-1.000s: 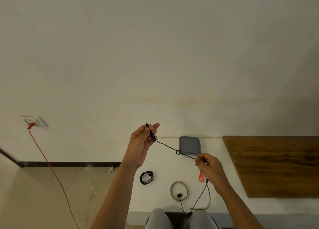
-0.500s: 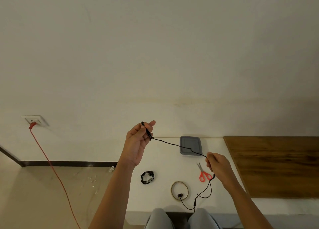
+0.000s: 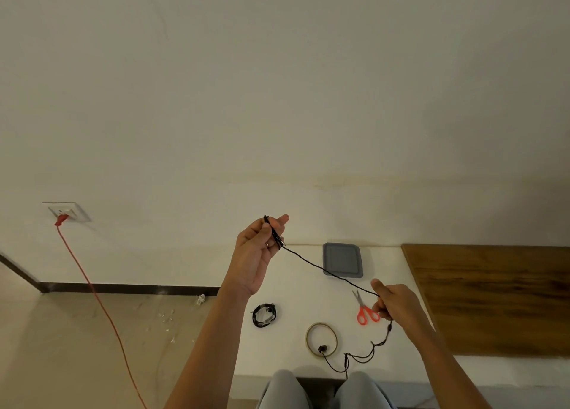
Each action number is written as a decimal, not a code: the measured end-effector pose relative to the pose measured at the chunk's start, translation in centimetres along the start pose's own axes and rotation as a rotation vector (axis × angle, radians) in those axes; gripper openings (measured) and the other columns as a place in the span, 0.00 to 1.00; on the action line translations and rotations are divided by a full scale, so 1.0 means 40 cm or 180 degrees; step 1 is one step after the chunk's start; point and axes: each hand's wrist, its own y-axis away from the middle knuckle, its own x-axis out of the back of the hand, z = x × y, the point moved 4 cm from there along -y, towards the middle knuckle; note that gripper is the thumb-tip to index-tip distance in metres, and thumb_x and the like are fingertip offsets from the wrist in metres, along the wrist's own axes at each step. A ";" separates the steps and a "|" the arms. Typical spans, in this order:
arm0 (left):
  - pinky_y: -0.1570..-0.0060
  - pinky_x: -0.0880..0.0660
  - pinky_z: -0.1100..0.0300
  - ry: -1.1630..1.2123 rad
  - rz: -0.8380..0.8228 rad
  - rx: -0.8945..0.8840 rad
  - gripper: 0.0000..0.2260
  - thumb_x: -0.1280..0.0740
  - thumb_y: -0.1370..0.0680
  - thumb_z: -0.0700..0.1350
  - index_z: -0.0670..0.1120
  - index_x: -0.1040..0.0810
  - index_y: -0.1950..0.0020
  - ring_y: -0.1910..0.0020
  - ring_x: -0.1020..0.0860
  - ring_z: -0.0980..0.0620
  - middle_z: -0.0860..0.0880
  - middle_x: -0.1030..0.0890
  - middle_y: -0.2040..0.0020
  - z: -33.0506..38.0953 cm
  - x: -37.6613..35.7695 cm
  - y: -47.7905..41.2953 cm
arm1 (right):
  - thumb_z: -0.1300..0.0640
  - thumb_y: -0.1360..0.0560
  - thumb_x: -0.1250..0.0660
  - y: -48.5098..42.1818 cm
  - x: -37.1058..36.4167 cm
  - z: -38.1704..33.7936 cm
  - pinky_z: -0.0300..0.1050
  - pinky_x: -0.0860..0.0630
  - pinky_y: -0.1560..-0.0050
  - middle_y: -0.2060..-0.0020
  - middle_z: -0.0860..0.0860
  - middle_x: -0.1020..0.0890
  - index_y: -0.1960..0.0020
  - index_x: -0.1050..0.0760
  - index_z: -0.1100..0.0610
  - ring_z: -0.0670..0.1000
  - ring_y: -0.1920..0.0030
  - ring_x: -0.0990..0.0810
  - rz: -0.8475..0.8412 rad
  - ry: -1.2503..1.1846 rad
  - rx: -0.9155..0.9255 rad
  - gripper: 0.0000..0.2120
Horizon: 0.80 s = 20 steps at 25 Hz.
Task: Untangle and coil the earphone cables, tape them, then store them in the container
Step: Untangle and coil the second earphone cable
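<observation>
L hand [image 3: 259, 254] raised, pinching plug end of earphone cable [image 3: 308, 263]. Cable runs taut above table [image 3: 293, 285] to R hand [image 3: 394, 300], fist closed round it. Slack below looks kinked. Slide R hand down w/ light tension; yanking prob tightens knots.

It looked like a plain, sparsely furnished room in a home or small office: a bare cream plaster wall [image 3: 277, 100], a wall socket [image 3: 66, 211] with a red cord [image 3: 92, 291] trailing down, a dark skirting board [image 3: 123, 287], a beige floor [image 3: 61, 347] with scraps of litter [image 3: 200, 299], and a white bench [image 3: 296, 285] with a wooden panel [image 3: 493, 297], a grey container [image 3: 342, 259] and red-handled scissors [image 3: 364, 306].
</observation>
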 end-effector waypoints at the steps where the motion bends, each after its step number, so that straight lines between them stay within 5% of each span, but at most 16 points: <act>1: 0.35 0.31 0.51 -0.0014 -0.0032 0.0027 0.12 0.46 0.18 0.35 0.41 0.25 0.55 0.35 0.25 0.49 0.37 0.26 0.47 -0.002 -0.007 0.001 | 0.45 0.19 0.46 -0.001 -0.008 0.003 0.37 0.30 0.64 0.72 0.50 0.21 0.73 0.27 0.56 0.47 0.71 0.25 -0.0030 0.0117 0.0010 0.28; 4: 0.35 0.31 0.48 -0.0018 -0.0132 0.0136 0.12 0.45 0.18 0.36 0.41 0.24 0.55 0.34 0.25 0.46 0.37 0.24 0.45 -0.010 -0.031 0.008 | 0.47 0.18 0.47 0.003 -0.047 0.013 0.37 0.31 0.62 0.69 0.51 0.19 0.71 0.24 0.55 0.49 0.64 0.21 -0.0358 0.0258 -0.0084 0.28; 7: 0.35 0.30 0.48 -0.0057 -0.0223 0.0256 0.12 0.45 0.18 0.36 0.41 0.24 0.56 0.35 0.24 0.46 0.38 0.22 0.44 -0.016 -0.050 0.016 | 0.51 0.18 0.46 0.017 -0.088 -0.007 0.44 0.28 0.49 0.51 0.58 0.18 0.52 0.21 0.60 0.55 0.51 0.21 -0.0602 0.0198 -0.0239 0.18; 10: 0.35 0.30 0.49 -0.0129 -0.0318 0.0365 0.12 0.45 0.18 0.36 0.41 0.24 0.56 0.37 0.23 0.46 0.42 0.18 0.43 -0.021 -0.062 0.021 | 0.57 0.20 0.41 0.044 -0.096 -0.107 0.45 0.31 0.39 0.35 0.54 0.26 0.31 0.33 0.59 0.54 0.36 0.27 -0.0309 -0.0270 0.0422 0.18; 13: 0.36 0.28 0.48 -0.0204 -0.0433 0.0448 0.12 0.45 0.18 0.37 0.41 0.24 0.56 0.38 0.22 0.46 0.41 0.19 0.42 -0.019 -0.079 0.026 | 0.65 0.22 0.40 0.083 -0.106 -0.243 0.35 0.36 0.36 0.30 0.43 0.35 0.26 0.43 0.50 0.46 0.29 0.34 -0.0459 -0.1043 0.1475 0.28; 16: 0.39 0.25 0.46 -0.0187 -0.0601 0.0435 0.12 0.46 0.18 0.37 0.40 0.25 0.56 0.43 0.19 0.45 0.40 0.17 0.46 -0.007 -0.098 0.031 | 0.72 0.25 0.43 0.103 -0.125 -0.337 0.37 0.31 0.36 0.35 0.43 0.28 0.27 0.41 0.48 0.41 0.33 0.30 -0.1276 -0.1566 0.1919 0.32; 20: 0.39 0.25 0.47 -0.0166 -0.0598 0.0316 0.12 0.46 0.17 0.37 0.39 0.25 0.55 0.40 0.21 0.42 0.40 0.18 0.43 0.011 -0.096 0.025 | 0.69 0.21 0.42 0.127 -0.116 -0.367 0.38 0.23 0.52 0.55 0.51 0.18 0.45 0.26 0.59 0.46 0.56 0.20 -0.1400 -0.2013 0.1731 0.10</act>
